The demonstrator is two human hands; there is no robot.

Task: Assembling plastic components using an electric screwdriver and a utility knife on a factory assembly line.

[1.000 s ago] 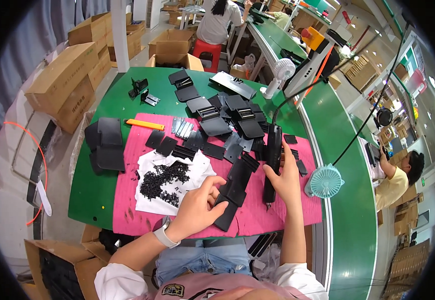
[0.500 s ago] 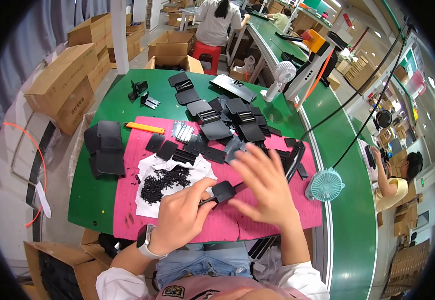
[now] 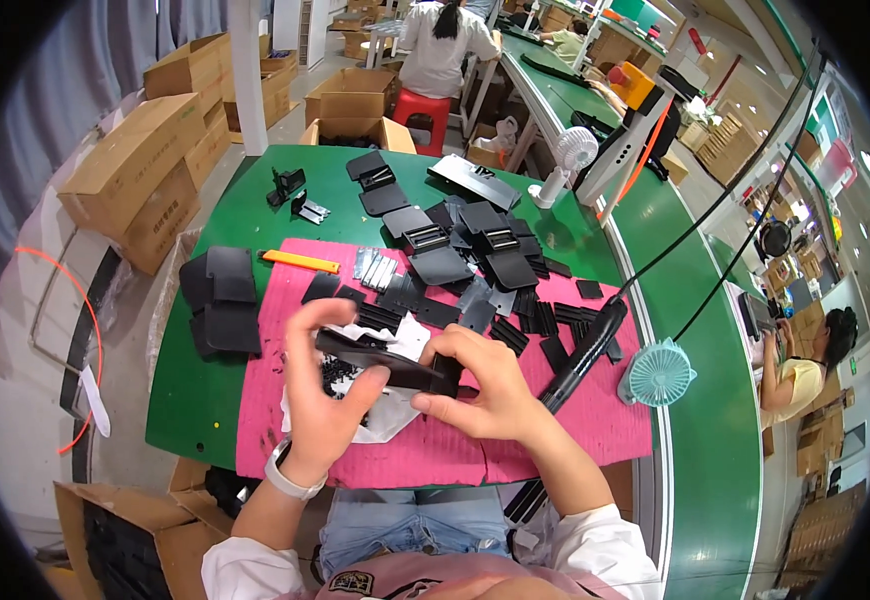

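Note:
A black flat plastic part (image 3: 387, 364) is held up between both my hands, over a white cloth (image 3: 387, 428) with small black screws (image 3: 337, 375) on it. My left hand (image 3: 320, 415) grips its left end, thumb along the lower edge and fingers curved above. At the right end, my right hand (image 3: 495, 390) closes on the part with thumb and fingers. My hands and the part hide much of the cloth. Right of my right hand, a black corded electric screwdriver (image 3: 587, 352) slants over the pink mat (image 3: 435, 455). Its cord runs up to the right.
Black plates and hinged parts (image 3: 435, 245) lie heaped at the mat's far side. More black plates (image 3: 225, 300) sit left, near a yellow utility knife (image 3: 300, 261). A teal fan (image 3: 658, 373) and a white fan (image 3: 565, 165) stand right. Cardboard boxes (image 3: 125, 160) line the left.
My right hand has come from beside the screwdriver onto the part. The part has been raised and turned, moving left over the screws. The screwdriver has swung lower, away from my right hand.

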